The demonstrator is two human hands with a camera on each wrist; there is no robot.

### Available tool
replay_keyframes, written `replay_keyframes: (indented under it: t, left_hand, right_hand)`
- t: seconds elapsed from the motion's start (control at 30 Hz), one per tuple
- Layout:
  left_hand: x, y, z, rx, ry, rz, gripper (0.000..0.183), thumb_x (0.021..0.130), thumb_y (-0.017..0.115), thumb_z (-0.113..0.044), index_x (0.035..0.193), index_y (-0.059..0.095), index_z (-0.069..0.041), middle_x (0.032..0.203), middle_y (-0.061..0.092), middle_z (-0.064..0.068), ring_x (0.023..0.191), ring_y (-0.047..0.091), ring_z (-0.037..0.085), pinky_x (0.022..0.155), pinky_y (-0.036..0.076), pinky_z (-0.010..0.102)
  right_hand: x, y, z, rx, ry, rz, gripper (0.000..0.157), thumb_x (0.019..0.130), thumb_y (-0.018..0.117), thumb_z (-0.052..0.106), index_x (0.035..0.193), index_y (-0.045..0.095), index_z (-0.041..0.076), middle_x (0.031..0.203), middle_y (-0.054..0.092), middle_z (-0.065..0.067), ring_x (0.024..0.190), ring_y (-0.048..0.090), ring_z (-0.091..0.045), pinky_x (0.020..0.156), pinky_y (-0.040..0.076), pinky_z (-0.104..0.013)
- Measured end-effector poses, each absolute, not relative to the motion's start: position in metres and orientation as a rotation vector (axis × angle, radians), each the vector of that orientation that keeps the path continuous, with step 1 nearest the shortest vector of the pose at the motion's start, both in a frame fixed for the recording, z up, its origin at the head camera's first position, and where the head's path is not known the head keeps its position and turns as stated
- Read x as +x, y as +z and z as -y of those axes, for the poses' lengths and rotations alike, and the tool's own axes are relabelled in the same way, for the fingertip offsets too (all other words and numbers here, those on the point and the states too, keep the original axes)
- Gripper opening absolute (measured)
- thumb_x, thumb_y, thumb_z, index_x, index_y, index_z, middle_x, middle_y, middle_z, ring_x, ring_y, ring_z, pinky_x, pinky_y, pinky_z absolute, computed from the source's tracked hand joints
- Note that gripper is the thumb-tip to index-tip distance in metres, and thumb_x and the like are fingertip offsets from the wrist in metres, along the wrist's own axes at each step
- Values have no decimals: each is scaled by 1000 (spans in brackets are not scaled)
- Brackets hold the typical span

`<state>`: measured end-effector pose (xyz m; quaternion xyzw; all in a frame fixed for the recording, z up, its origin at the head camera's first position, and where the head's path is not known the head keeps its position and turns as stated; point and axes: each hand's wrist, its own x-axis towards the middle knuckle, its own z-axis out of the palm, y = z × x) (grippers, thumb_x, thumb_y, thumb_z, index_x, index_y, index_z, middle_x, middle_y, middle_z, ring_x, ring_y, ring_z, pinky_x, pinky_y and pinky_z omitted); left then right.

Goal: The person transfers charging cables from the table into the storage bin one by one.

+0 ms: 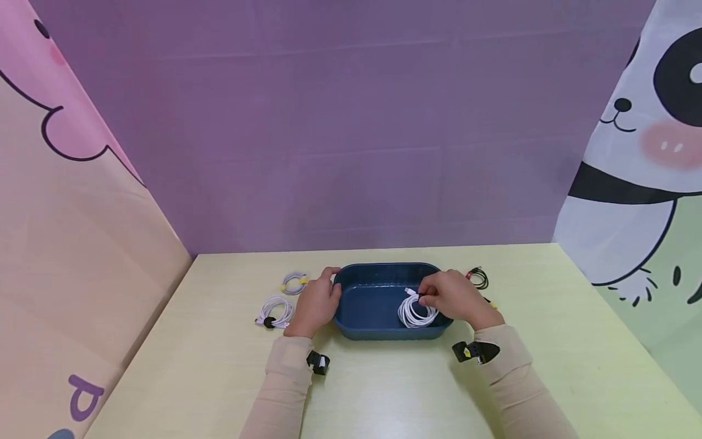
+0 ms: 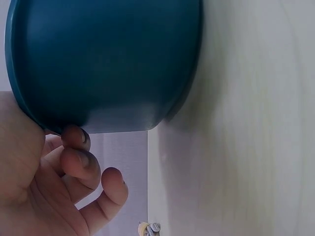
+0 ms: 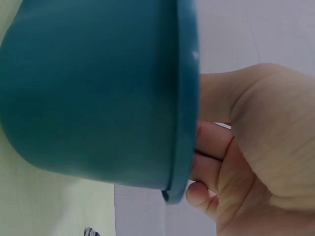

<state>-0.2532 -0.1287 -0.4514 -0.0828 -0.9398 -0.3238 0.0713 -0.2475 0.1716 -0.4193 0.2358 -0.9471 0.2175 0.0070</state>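
A dark blue rectangular basin with rounded corners stands on the table. My left hand grips its left end at the rim; the left wrist view shows curled fingers against the outside of the basin wall. Over the basin's right end reaches my right hand, whose thumb and fingers pinch a coiled white cable at its dark tie. The coil is inside the basin, near the right front corner. From the right wrist view, the basin wall hides the cable and the fingertips.
Left of the basin lie a coiled white cable with a black tie and, behind it, a coil with yellow ties. A black coiled cable lies to the right, behind my right wrist. A purple cloth hangs behind the pale table.
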Motion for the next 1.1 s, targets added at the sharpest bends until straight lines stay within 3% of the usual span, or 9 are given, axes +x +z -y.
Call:
replay_keyframes:
  t: [0.3,0.4,0.6,1.1]
  left_hand:
    - [-253,-450,126,-255,-976,2819,41,105,55,-17,145,53,-7,60,47,-1,47,44,14,47,33,27]
    - [-254,-451,126,-259,-968,2817,41,105,55,-16,144,53,-7,60,47,-1,47,44,14,47,33,27]
    - [-253,-451,125,-246,-975,2822,40,105,55,-17,144,53,-7,60,47,-1,47,43,14,47,32,27]
    - [-250,-450,126,-266,-949,2801,39,104,55,-14,143,55,-7,59,46,-2,45,40,13,46,31,27]
  right_hand:
    - [-246,-423,-171,740,579,2931,4,89,80,16,90,78,13,72,70,8,66,59,-6,76,50,-37]
    - [-247,-423,-171,735,569,2935,4,88,80,16,89,78,13,71,70,9,67,59,-6,82,42,-41]
    - [-249,-428,-172,731,534,2951,4,89,80,17,88,77,15,71,70,11,71,60,-6,81,31,-40]
    - [-245,-428,-170,752,476,2979,5,89,80,15,90,75,16,70,68,11,69,58,-4,84,34,-45]
